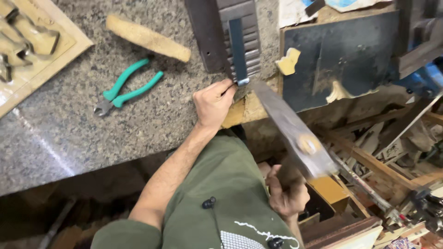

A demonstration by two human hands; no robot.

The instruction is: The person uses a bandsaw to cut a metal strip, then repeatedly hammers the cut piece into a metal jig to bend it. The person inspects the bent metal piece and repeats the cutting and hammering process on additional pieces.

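My left hand (213, 102) rests at the edge of the speckled granite counter (69, 129), with its fingers pinched on the near end of a narrow blue-grey metal strip (238, 48). The strip lies on a dark ribbed wooden piece (220, 32). My right hand (286, 191) is lower down, off the counter, closed around the handle of a long flat blade-like tool (288, 124). The blade is blurred and reaches up towards the strip's end. A round brass-coloured rivet shows on the tool near its handle.
Green-handled pliers (127, 87) lie on the counter left of my left hand. A rough wooden stick (147, 38) lies beyond them. A tan board with metal cutter shapes (27, 41) is at far left. A dark slab (341, 55) and wood scraps (378, 157) fill the right.
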